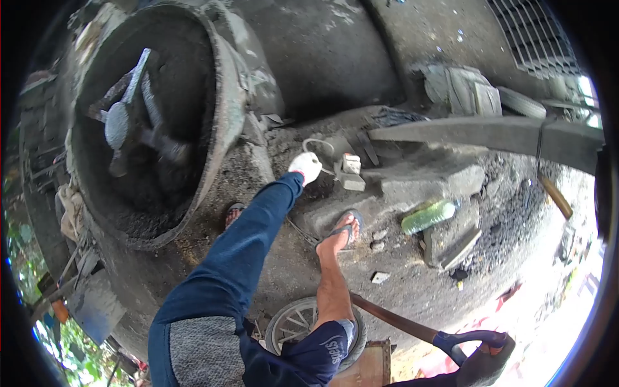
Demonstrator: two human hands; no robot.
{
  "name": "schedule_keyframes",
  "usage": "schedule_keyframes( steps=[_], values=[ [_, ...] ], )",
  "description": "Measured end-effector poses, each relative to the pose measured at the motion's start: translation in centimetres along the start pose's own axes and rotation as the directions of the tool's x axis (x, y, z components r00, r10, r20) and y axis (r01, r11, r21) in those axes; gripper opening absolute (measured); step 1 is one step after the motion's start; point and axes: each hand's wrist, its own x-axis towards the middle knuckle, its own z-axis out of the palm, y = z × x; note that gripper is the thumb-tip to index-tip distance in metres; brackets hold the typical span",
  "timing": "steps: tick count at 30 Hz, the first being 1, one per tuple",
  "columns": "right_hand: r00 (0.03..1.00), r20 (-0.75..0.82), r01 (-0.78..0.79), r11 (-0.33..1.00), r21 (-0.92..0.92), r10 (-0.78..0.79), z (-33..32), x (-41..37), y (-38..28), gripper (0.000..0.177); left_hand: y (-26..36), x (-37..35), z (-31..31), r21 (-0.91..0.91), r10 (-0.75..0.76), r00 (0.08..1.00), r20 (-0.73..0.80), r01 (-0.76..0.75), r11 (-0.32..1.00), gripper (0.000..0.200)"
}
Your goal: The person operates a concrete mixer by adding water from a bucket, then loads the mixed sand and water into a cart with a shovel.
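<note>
My left hand [305,168], in a white glove at the end of a dark blue sleeve, is closed at a pale looped cord [319,141]. Just to its right sit small whitish box-like pieces [351,164] with a reddish mark, perhaps electrical fittings; I cannot be sure. At the lower right, my right hand [488,362], dark-gloved, is wrapped round the D-shaped grip of a shovel [403,320]. The shovel's shaft slopes up to the left, and its blade is out of sight. Left of my arm is a large mixer drum [222,122] with cement-crusted paddles [118,124] inside.
Broken concrete blocks [431,182] lie ahead, with a green plastic bottle [429,217] near them. A long beam [477,131] crosses the right side. Below me are a spoked wheel [288,329] and my sandalled feet. A metal grate [535,35] stands at the upper right.
</note>
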Motion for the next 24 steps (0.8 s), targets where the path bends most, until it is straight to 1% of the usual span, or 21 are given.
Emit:
schedule_keyframes(
  steps=[2,3,4,7,8,9,10,12,13,14,16,17,20,21,24],
  values=[
    [0.998,-0.021,-0.054,0.993,-0.104,0.052,0.2,-0.2,-0.3,0.017,-0.3,1.7,1.3,0.003,-0.012,1.0,0.014,0.012,1.0,0.021],
    [0.998,-0.031,-0.063,0.995,-0.082,0.061,0.3,-0.4,0.0,0.017,-0.1,2.3,1.6,-0.01,-0.035,0.999,0.031,0.035,0.999,0.021],
    [0.997,-0.042,-0.072,0.996,-0.055,0.07,0.6,-0.6,0.2,0.017,0.7,2.8,1.4,0.029,-0.015,0.999,0.031,0.014,0.999,0.024],
    [0.992,-0.077,-0.097,0.995,0.027,0.098,1.2,-0.9,0.7,0.018,2.3,4.6,2.4,0.015,-0.013,1.0,0.024,0.013,1.0,0.027],
    [0.99,-0.089,-0.103,0.993,0.055,0.107,1.3,-0.9,0.5,0.018,2.6,5.5,3.1,0.081,-0.011,1.0,0.002,0.01,0.997,0.029],
    [0.993,-0.109,-0.049,0.993,-0.109,0.037,1.3,-0.5,0.0,0.019,2.9,6.1,4.1,0.11,-0.031,0.999,-0.021,0.034,0.993,0.03],
    [0.994,-0.11,-0.035,0.985,-0.171,0.016,1.4,-0.4,0.3,0.02,3.9,6.4,4.3,0.138,-0.052,0.998,-0.047,0.058,0.989,0.031],
    [0.994,-0.105,-0.003,0.957,-0.29,-0.028,1.9,-0.3,1.1,0.021,5.5,7.2,4.8,0.261,-0.075,0.996,-0.043,0.084,0.962,0.036],
    [0.99,-0.141,-0.04,0.977,-0.208,0.01,2.5,-0.4,2.0,0.021,5.8,7.6,5.4,0.321,-0.086,0.995,-0.042,0.095,0.942,0.038],
    [0.983,-0.178,-0.071,0.99,-0.123,0.049,3.0,-0.5,2.7,0.02,5.9,7.9,6.0,0.335,-0.073,0.996,-0.049,0.085,0.938,0.04],
    [0.986,-0.166,-0.055,0.984,-0.168,0.027,2.9,-0.5,3.5,0.02,6.2,8.2,6.7,0.363,-0.045,0.997,-0.063,0.065,0.93,0.043],
    [0.981,-0.189,-0.082,0.985,-0.149,0.053,3.2,-0.5,3.5,0.02,6.5,8.5,6.9,0.397,-0.014,0.997,-0.079,0.045,0.917,0.044],
    [0.985,-0.143,0.051,0.949,-0.312,-0.1,3.3,0.1,3.9,0.021,7.2,9.3,6.7,0.483,-0.007,1.0,0.026,-0.006,0.876,0.045],
    [0.982,-0.144,0.07,0.942,-0.327,-0.122,3.4,0.2,4.1,0.022,7.6,9.4,6.5,0.523,0.012,0.998,0.054,-0.038,0.852,0.045],
    [0.976,-0.136,0.108,0.924,-0.368,-0.168,3.7,0.4,5.0,0.022,7.6,9.9,6.7,0.569,0.08,0.994,0.08,-0.112,0.814,0.043]
  ],
)
